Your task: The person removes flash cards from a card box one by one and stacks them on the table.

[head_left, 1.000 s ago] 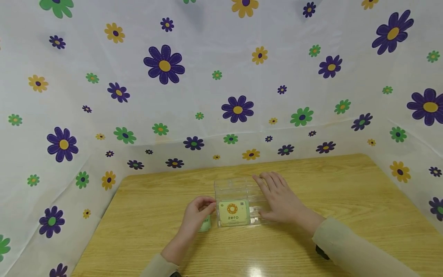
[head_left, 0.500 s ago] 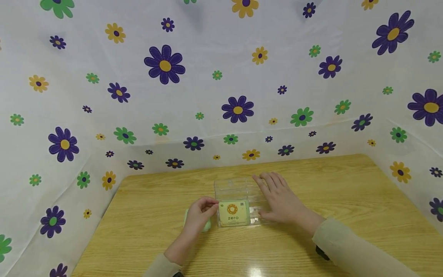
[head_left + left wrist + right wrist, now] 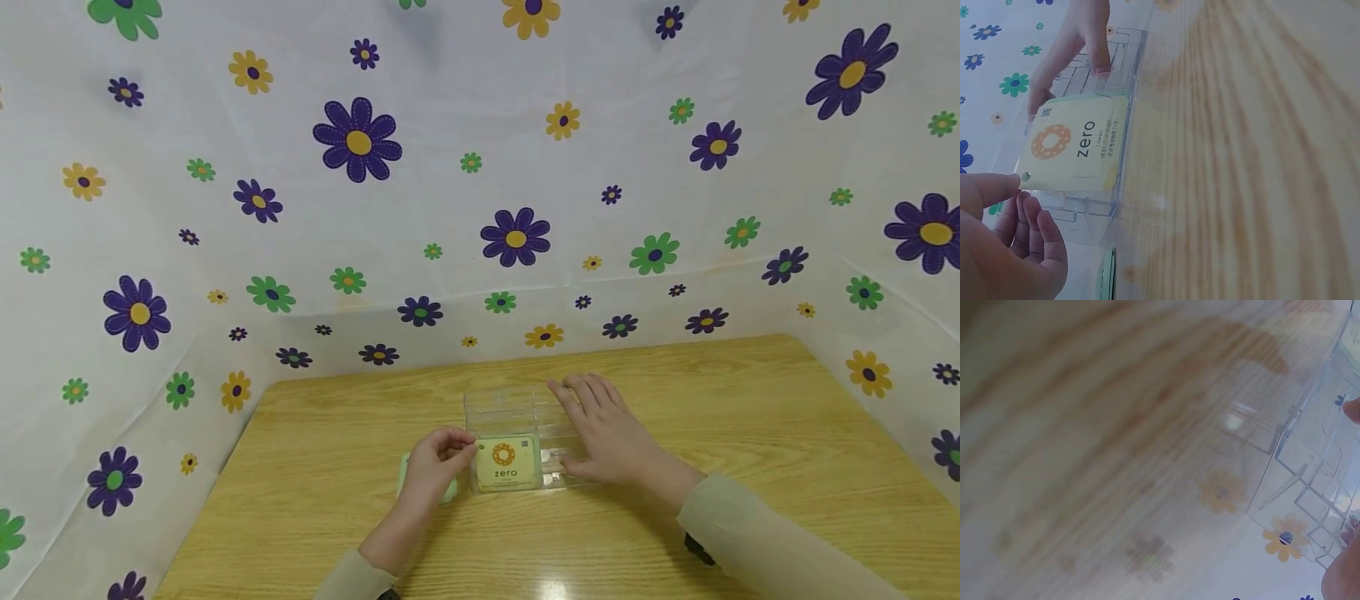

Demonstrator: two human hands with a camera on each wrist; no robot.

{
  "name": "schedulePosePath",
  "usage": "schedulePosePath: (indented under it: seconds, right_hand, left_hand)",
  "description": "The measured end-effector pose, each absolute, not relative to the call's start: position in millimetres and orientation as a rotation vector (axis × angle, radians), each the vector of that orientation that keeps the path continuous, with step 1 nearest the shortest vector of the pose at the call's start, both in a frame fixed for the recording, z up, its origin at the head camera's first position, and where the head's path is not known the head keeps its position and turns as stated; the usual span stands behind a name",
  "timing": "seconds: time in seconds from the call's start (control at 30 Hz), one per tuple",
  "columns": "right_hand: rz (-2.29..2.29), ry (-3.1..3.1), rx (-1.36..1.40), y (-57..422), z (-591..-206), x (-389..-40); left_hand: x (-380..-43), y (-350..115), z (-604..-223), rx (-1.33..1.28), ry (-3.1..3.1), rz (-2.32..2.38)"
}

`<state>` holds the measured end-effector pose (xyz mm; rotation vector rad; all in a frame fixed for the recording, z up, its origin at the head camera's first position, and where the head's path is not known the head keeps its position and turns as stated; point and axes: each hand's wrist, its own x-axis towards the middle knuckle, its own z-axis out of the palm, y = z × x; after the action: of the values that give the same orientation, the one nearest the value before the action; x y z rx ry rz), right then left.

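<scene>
Green cards (image 3: 450,491), wristward of L fingers (image 3: 1052,240), part. hidden by L hand (image 3: 426,468). R fingers (image 3: 589,390) hide pt of clear box (image 3: 501,412). Zero card (image 3: 508,461): fine print too sm. in head view.

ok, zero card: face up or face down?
Face up. The zero card shows its printed ring and word in the head and left wrist views; left hand pinches it.
</scene>
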<state>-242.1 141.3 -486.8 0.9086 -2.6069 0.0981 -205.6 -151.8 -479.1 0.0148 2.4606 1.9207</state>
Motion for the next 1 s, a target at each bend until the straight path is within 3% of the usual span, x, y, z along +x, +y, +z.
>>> schedulePosePath:
  seconds: [1.0]
  right_hand:
    - [0.121,-2.610,0.919,141.2,-485.5,-243.1]
  left_hand:
    - [-208.0,-149.8,-482.6,0.015,2.487,1.916]
